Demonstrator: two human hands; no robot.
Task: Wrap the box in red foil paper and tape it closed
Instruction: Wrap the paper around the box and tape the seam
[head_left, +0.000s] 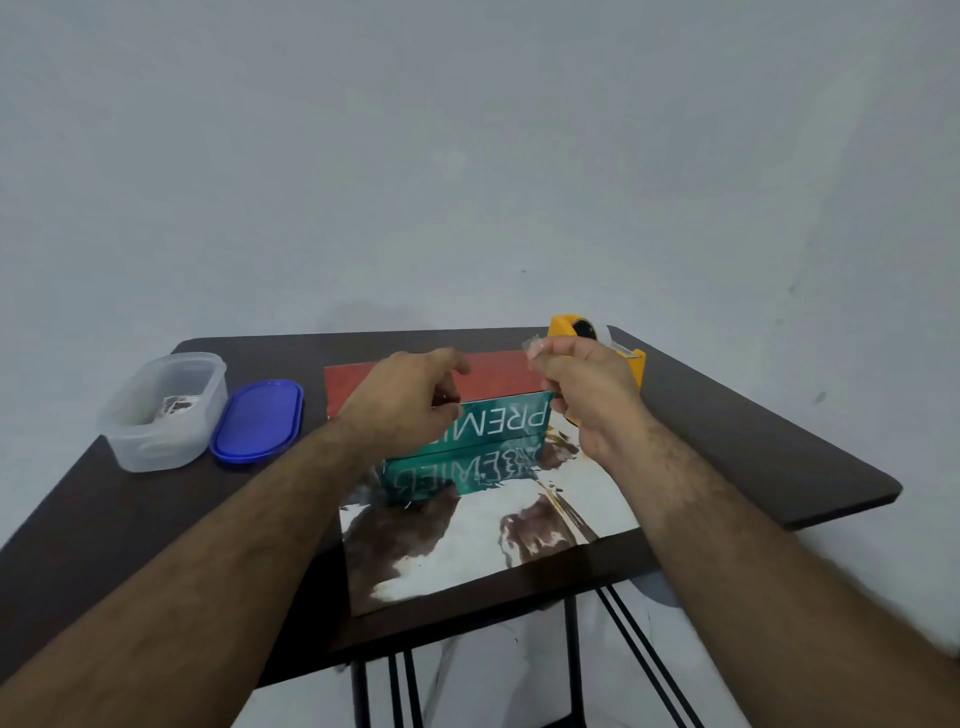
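- While nothing is held there, a clear plastic tub (163, 410) with small scraps inside is seen near the table's (779, 447) left edge, and its blue lid (258, 421) lies flat just beside it.
- Toward the middle of the table, the left hand (410, 400) is laid on the far flap of red foil paper (498, 371), which has been folded over the top of the box (498, 421); the fingers are curled against the flap, but whether it is pinched or only pressed cannot be told.
- The box, green with white lettering, stands on the sheet near the table's centre. Its near face is bare, and the silver underside of the foil (467, 540) is spread toward the near edge.
- The foil is judged thin, slippery and easily creased; it is best held down flat near the fold, not tugged by a corner.
- The box is judged light and stiff, so it may slide if pushed sideways.
- A short piece of clear tape (534, 347) is pinched in the right hand (587, 395), raised above the box's right end. It is judged limp and sticky, best held by one end only.
- A yellow tape dispenser (597, 338) sits by the far right corner.
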